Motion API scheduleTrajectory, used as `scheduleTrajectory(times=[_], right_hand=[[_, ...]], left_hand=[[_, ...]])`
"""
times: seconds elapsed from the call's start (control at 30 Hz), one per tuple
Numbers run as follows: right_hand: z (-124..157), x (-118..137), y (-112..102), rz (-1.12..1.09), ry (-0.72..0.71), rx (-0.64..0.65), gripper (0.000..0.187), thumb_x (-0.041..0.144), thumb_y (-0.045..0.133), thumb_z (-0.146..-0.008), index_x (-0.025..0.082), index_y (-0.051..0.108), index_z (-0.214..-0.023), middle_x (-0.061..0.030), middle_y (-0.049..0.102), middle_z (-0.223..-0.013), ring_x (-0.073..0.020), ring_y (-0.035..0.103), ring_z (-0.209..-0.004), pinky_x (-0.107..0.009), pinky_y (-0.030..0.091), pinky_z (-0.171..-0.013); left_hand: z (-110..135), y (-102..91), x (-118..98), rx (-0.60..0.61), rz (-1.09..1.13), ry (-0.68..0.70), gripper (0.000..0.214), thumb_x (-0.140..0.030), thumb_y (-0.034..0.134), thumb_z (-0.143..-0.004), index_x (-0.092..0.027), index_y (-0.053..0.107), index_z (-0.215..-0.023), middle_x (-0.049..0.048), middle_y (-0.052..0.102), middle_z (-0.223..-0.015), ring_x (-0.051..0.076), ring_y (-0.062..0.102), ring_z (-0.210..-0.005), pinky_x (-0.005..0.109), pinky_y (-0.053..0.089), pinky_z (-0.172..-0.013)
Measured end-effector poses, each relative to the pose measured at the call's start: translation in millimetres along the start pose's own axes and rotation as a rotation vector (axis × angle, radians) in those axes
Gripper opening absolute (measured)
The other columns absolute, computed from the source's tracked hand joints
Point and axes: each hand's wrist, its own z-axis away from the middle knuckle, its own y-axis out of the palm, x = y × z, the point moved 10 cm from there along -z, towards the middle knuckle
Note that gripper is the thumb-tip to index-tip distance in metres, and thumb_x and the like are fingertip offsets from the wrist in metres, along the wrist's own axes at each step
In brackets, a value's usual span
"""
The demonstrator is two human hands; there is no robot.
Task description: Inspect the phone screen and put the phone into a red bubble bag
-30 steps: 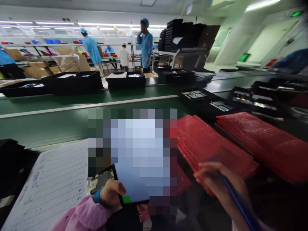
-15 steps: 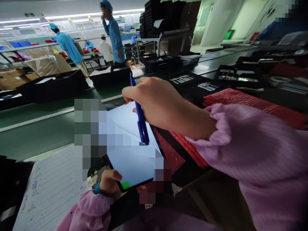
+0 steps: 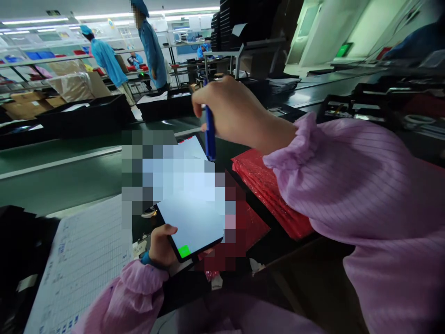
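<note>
My left hand point(image 3: 162, 245) grips the near left corner of a tablet point(image 3: 194, 225), its thumb on the front edge. The tablet's screen is lit pale white, with a green square at the near corner and red marks along the far edge; blurred blocks cover its middle. Above the far right part of the screen, my right hand point(image 3: 225, 104) is closed round a blue pen point(image 3: 210, 134), capped end pointing down. Whether the pen touches the tablet I cannot tell. Red bubble-wrap bags point(image 3: 271, 195) lie just right of the tablet.
At the left lies a printed sheet with handwriting point(image 3: 86, 255). A green conveyor belt point(image 3: 69, 178) runs behind, with black trays point(image 3: 93, 118) along its far side. Stacked black trays point(image 3: 250, 23) rise at the back. People in blue coats point(image 3: 107, 60) stand beyond the belt.
My right hand has moved up and away with the pen, toward the tablet's far end. The left hand still holds the tablet, slightly higher in view. The camera view has shifted a little.
</note>
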Motion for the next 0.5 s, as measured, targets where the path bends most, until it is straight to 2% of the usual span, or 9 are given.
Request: scheduleTrajectory(times=[0.07, 0.13, 0.17, 0.2, 0.27, 0.37, 0.5], right_hand=[[11.5, -22.8, 15.6, -0.159, 0.089, 0.059, 0.009, 0.008, 0.063, -0.072, 0.014, 0.068, -0.077, 0.0067, 0.072, -0.078, -0.0111, 0.071, -0.091, -0.013, 0.049, -0.081], [30.4, -49.2, 35.8, -0.439, 0.261, 0.1, 0.004, 0.016, 0.066, -0.068, 0.013, 0.068, -0.071, 0.0071, 0.071, -0.071, -0.006, 0.07, -0.073, -0.007, 0.045, -0.065], [40.9, -55.1, 45.5, -0.517, 0.294, 0.117, 0.02, 0.026, 0.059, -0.073, 0.009, 0.068, -0.078, 0.0065, 0.071, -0.075, -0.0015, 0.067, -0.069, -0.006, 0.041, -0.063], [51.9, -58.2, 54.7, -0.567, 0.316, 0.129, 0.013, 0.024, 0.068, -0.073, 0.012, 0.068, -0.075, 0.0059, 0.07, -0.067, -0.0051, 0.065, -0.059, -0.01, 0.042, -0.053], [74.5, -57.5, 72.2, -0.659, 0.35, 0.14, 0.01, 0.023, 0.065, -0.082, 0.015, 0.07, -0.083, 0.0038, 0.07, -0.07, -0.0082, 0.064, -0.062, -0.014, 0.045, -0.055], [105.4, -51.8, 90.6, -0.767, 0.412, 0.027, 0.018, 0.033, 0.064, -0.085, 0.016, 0.068, -0.085, -0.0015, 0.07, -0.075, -0.0137, 0.067, -0.07, -0.019, 0.051, -0.062], [136.9, -49.3, 111.5, -0.842, 0.472, -0.209, 0.023, 0.042, 0.063, -0.085, 0.021, 0.065, -0.077, -0.0027, 0.07, -0.073, -0.0184, 0.067, -0.067, -0.025, 0.055, -0.06]], left_hand=[[-1.2, 5.1, -0.7, 0.012, 0.024, -0.009, 0.033, -0.038, 0.072, -0.074, -0.02, 0.072, -0.103, 0.0031, 0.078, -0.092, 0.034, 0.068, -0.105, 0.052, 0.048, -0.101], [-3.2, 12.3, -2.2, 0.041, 0.064, -0.021, 0.053, -0.063, 0.068, -0.076, -0.023, 0.07, -0.111, 0.0059, 0.076, -0.103, 0.037, 0.064, -0.113, 0.057, 0.046, -0.101], [-4.2, 16.3, -3.7, 0.066, 0.085, -0.023, 0.065, -0.073, 0.063, -0.074, -0.025, 0.067, -0.118, 0.0072, 0.074, -0.111, 0.039, 0.061, -0.117, 0.06, 0.045, -0.1], [-5.0, 20.0, -5.7, 0.097, 0.104, -0.02, 0.074, -0.079, 0.058, -0.073, -0.027, 0.064, -0.124, 0.0084, 0.071, -0.119, 0.041, 0.058, -0.12, 0.063, 0.044, -0.099], [-5.5, 25.4, -11.1, 0.159, 0.12, 0.002, 0.083, -0.086, 0.049, -0.072, -0.03, 0.057, -0.133, 0.0106, 0.063, -0.133, 0.045, 0.053, -0.124, 0.068, 0.044, -0.093], [-5.2, 26.4, -17.2, 0.221, 0.1, 0.041, 0.09, -0.089, 0.041, -0.071, -0.029, 0.053, -0.137, 0.0148, 0.054, -0.143, 0.049, 0.051, -0.125, 0.069, 0.047, -0.086], [-7.3, 20.5, -17.3, 0.227, 0.015, 0.034, 0.107, -0.093, 0.041, -0.065, -0.023, 0.043, -0.145, 0.0198, 0.046, -0.148, 0.049, 0.049, -0.127, 0.06, 0.051, -0.084]])
